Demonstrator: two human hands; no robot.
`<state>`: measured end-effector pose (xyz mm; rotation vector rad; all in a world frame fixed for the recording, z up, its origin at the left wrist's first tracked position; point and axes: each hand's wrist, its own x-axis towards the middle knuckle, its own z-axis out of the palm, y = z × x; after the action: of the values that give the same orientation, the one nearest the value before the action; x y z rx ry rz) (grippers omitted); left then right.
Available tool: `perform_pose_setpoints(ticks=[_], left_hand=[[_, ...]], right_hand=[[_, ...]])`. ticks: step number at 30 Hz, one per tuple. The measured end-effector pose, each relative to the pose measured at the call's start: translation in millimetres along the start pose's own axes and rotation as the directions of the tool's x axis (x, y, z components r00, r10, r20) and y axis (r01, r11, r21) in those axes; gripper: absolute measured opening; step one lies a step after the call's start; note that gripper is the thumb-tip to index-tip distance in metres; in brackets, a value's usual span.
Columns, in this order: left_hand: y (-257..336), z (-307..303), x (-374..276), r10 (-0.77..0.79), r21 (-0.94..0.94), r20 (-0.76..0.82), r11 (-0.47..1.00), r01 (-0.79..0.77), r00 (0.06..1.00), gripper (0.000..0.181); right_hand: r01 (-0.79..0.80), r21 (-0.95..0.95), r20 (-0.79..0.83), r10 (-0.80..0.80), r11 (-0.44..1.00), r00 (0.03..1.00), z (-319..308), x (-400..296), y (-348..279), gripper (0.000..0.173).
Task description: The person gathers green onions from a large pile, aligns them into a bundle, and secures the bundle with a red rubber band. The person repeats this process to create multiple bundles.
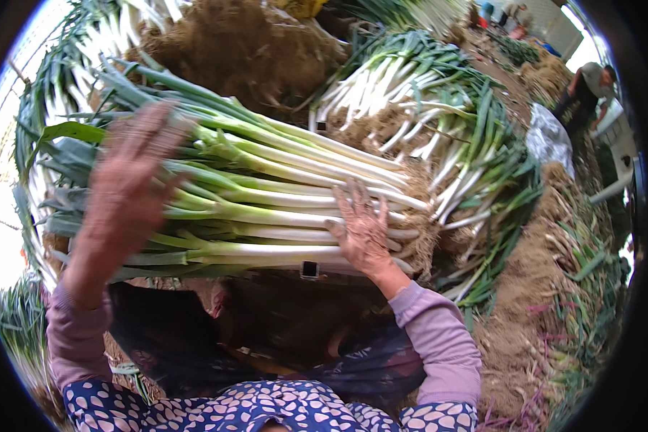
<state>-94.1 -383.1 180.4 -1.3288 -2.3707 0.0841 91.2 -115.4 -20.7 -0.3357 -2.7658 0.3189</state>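
Note:
Before me a bundle of green onions or leeks (281,200) lies crosswise, its dark leaves to the left and its white stalks to the right. Stringy, soil-coloured roots (424,237) end the stalks. My right hand (363,229) rests flat on the white stalks near the roots, fingers spread. My left hand (129,189), blurred, is over the leaf end with its thumb apart from the fingers; whether it touches the leaves cannot be told. A small black square with a pale border (309,269) sits at the bundle's near edge.
Behind lies a heap of similar plants (378,81), with a brown root mass (237,54) beside it. More stalks (21,329) stand at left. On the right are bare soil (513,308), scattered leaf scraps (588,270), a whitish plastic sack (548,135) and a bending person (586,94).

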Motion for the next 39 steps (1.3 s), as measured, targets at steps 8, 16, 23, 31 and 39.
perform_pose_setpoints(ticks=[8, 16, 23, 31, 39], left_hand=[[64, 136, 31, 0.296, -0.205, 0.19, 0.944, -0.257, 0.936, 0.069], [55, 114, 46, 0.339, -0.363, 0.32, 0.906, -0.216, 0.884, 0.069], [35, 101, 54, 0.189, -0.245, 0.499, 0.967, -0.072, 0.846, 0.067], [20, 105, 49, 0.306, -0.262, 0.582, 0.948, -0.183, 0.753, 0.066], [19, 109, 57, 0.302, -0.378, 0.553, 0.921, -0.089, 0.777, 0.063]], right_hand=[[-0.062, -0.024, -0.132, 0.058, 0.998, 0.989, 6, 18, 14, 0.062], [-0.067, -0.03, 0.014, 0.067, 0.997, 0.998, -6, 22, 23, 0.067], [-0.146, 0.094, 0.195, 0.125, 0.985, 0.973, -19, 20, 19, 0.07], [-0.298, 0.182, 0.338, 0.225, 0.937, 0.914, -35, 36, 19, 0.061], [-0.382, 0.267, 0.182, 0.343, 0.885, 0.921, -22, 43, 24, 0.058]])
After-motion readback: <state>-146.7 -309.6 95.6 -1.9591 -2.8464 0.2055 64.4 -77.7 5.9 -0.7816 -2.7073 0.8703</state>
